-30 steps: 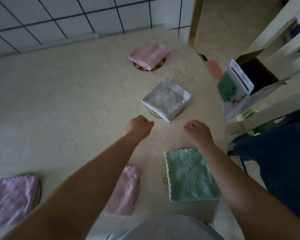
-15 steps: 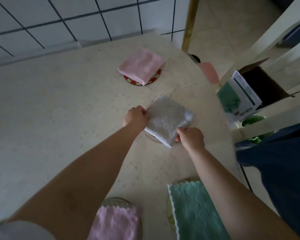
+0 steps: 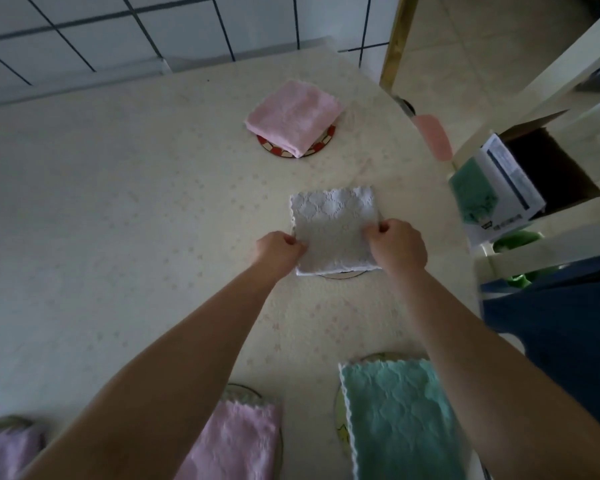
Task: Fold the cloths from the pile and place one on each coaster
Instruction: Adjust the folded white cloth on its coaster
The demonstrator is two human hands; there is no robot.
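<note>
Cream table (image 3: 118, 237) carries five cloth-topped coasters (image 3: 321, 147).

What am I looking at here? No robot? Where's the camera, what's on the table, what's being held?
No robot: a person's two bare hands, filmed by one wide-angle camera on their head, looking down. The left hand and right hand each have a grip on a side of the white cloth, which lies over a coaster on the table. Farther off, a pink cloth sits on a red-rimmed coaster. Nearer lie a teal cloth and two pinkish ones, on coasters.
</note>
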